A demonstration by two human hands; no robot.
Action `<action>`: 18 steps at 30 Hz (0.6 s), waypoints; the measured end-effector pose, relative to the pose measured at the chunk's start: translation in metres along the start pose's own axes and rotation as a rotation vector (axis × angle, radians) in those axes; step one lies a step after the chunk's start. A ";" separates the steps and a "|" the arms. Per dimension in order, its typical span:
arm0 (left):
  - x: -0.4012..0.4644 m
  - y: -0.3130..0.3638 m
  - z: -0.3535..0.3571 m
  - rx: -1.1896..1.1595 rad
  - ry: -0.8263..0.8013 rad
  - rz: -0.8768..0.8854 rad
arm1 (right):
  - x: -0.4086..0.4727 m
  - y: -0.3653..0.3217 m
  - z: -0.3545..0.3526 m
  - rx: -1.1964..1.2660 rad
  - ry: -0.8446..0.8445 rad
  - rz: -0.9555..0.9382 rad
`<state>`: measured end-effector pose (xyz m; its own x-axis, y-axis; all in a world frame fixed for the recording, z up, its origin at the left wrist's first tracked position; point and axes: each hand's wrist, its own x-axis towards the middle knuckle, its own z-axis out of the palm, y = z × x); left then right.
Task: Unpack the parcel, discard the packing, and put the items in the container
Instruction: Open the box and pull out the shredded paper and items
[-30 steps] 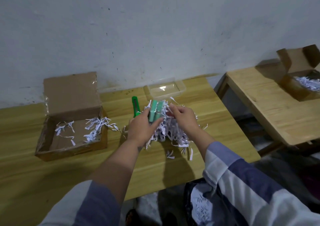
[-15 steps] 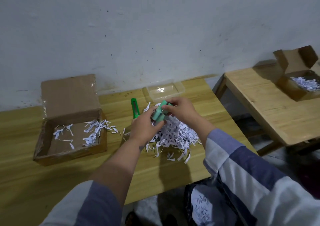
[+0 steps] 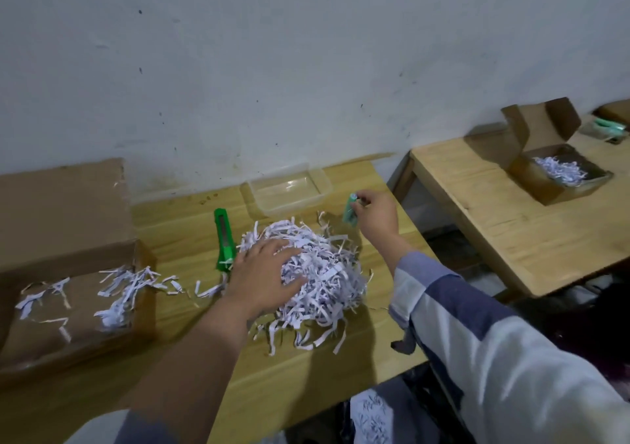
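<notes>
Left hand [image 3: 262, 275] rests with fingers spread on the heap of white shredded-paper packing [image 3: 317, 273] at mid-table. Right hand [image 3: 376, 217] pinches a small teal green item [image 3: 350, 212] just right of the clear rectangular plastic container [image 3: 289, 189], above the wooden table [image 3: 191, 239]. Open brown cardboard box [image 3: 64, 273] at left holds stray shreds.

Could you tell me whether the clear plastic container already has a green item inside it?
No, the clear container holds nothing, and the right hand grips the green item beside it.
</notes>
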<state>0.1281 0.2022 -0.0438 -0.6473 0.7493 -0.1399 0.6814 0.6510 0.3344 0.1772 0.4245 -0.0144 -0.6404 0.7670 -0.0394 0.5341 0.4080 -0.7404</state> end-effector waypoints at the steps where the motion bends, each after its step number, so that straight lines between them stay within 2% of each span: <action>1: 0.000 -0.002 0.005 0.013 -0.009 -0.003 | 0.006 0.003 0.003 -0.024 -0.003 -0.003; 8: 0.004 -0.009 0.015 0.067 -0.040 -0.017 | 0.026 0.015 0.016 -0.106 -0.084 0.033; 10: 0.004 -0.008 0.014 0.061 -0.042 -0.021 | 0.019 0.013 0.014 -0.155 -0.032 0.002; 13: 0.003 -0.005 0.013 0.040 -0.055 -0.040 | -0.005 0.008 0.013 -0.235 0.092 -0.179; 18: -0.001 0.005 0.012 0.058 -0.066 -0.064 | -0.065 0.012 0.039 -0.192 -0.235 -0.421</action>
<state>0.1362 0.2065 -0.0529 -0.6673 0.7113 -0.2208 0.6593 0.7021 0.2690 0.2036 0.3606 -0.0465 -0.9167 0.3936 0.0695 0.2808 0.7579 -0.5888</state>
